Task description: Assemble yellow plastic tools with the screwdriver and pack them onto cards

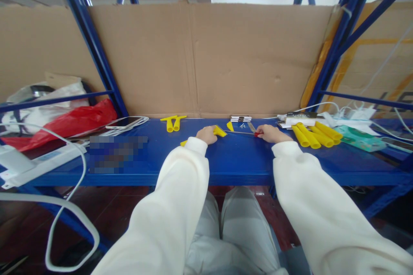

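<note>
Head view has our pale sleeves (180, 189) nearest, reaching over the blue counter (240, 159) to a screwdriver (240, 132), which serves as our landmark. At the screwdriver's left end, our left hand (207, 135) is closed, its fingers curled over a yellow piece (220, 132) that pokes out by the tip; whether tip and piece touch, we cannot tell. At the right end, our right hand (271, 133) is wrapped round the red handle (257, 134), with no gap that we can see.

We judge the yellow piece to be light, stiff plastic: it should keep its shape under a firm pinch, though its smooth faces may slip or twist. We would grip its thicker body, fingers clear of the tip. The screwdriver looks rigid and somewhat heavier; its handle gives the surest hold, since the thin shaft could roll.

To the screwdriver's right lie yellow tubes (319, 135), probably light and apt to roll. Just beyond the screwdriver are a small yellow part (230, 126) and tiny pale bits (242, 126), too small to identify, best pinched singly. Farther beyond it stand a small stack (241, 118) and a cardboard panel (232, 60).
</note>
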`<state>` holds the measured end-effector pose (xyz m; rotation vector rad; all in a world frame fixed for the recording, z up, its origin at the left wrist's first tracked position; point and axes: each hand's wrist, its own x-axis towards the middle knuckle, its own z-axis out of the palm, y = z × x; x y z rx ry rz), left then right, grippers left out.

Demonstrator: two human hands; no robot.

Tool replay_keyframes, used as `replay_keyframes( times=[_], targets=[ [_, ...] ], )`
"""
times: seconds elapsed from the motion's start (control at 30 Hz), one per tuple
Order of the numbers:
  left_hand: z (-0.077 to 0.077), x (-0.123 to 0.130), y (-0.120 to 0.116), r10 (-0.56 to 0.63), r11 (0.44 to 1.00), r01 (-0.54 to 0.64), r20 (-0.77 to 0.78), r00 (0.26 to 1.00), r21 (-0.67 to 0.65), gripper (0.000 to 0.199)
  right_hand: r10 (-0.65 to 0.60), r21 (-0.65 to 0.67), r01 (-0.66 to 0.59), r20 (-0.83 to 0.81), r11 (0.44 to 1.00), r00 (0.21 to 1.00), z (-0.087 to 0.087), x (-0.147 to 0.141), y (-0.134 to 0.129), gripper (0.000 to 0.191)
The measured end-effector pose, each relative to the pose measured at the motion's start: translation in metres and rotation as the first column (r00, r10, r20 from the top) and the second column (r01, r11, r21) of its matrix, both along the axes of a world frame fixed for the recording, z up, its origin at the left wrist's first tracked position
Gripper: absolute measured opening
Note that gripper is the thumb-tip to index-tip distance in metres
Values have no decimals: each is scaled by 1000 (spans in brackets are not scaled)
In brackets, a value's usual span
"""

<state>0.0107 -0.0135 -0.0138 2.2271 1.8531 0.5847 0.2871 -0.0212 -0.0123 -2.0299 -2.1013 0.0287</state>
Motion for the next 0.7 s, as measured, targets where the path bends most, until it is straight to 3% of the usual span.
replay_keyframes(
  times=[0.2,0.37,0.7],
  targets=[
    [-2,3,-3,-49,993,67,-181,982,97,67,-109,58,110,-18,992,994,-1,4,7,37],
    [-2,9,-6,-140,976,181,-286,948,121,60,-38,96,39,-14,995,999,-4,-3,8,33],
    [-1,14,-4,-171,957,220,-243,955,190,51,36,102,-28,-76,994,996,-5,-10,6,32]
  ],
)
